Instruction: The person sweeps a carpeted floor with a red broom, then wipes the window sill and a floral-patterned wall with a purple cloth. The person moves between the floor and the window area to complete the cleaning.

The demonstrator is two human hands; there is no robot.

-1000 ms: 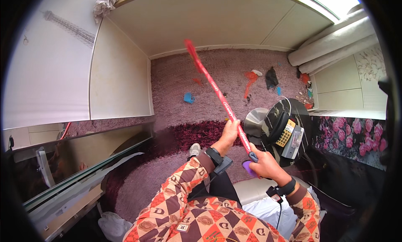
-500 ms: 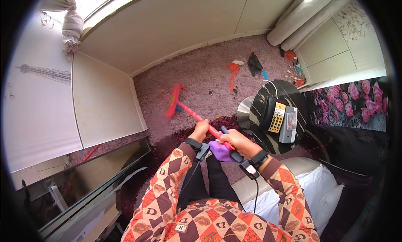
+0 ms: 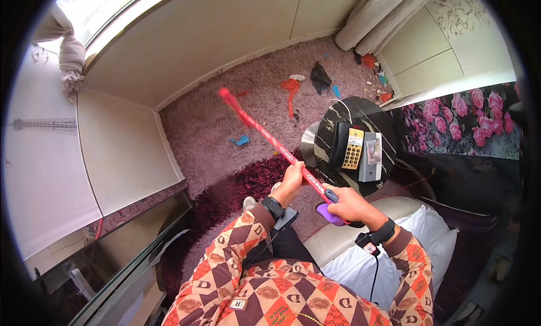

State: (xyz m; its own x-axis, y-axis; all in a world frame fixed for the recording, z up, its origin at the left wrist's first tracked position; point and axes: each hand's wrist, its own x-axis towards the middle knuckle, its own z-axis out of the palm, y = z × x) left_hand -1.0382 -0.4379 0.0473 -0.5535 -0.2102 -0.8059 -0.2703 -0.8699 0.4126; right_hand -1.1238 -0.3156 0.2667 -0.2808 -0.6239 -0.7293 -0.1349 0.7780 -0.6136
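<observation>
A long red stick with a crosswise head (image 3: 275,145) slants up and left from my hands over the rug. Its head end is lifted and partly blurred. My left hand (image 3: 291,182) is wrapped round the middle of the handle. Lower down, toward the handle's end, my right hand (image 3: 356,206) grips it beside a grey knob-like piece (image 3: 332,195). A purple item (image 3: 329,214) shows just under the right hand; its kind is unclear. On the rug (image 3: 203,123) near the stick lies a blue scrap (image 3: 240,140).
To the right stands a round black marbled table (image 3: 324,142) with a push-button telephone (image 3: 351,151) and a grey box (image 3: 370,157). Red scraps (image 3: 290,95), a black bag (image 3: 320,78) and other litter lie farther off. White pillows (image 3: 366,272) rest near my right side.
The stick's head has swung up and left, turning so it looks narrower. Both hands have moved right, and the blue scrap now shows fully. The whole view has shifted a little.
</observation>
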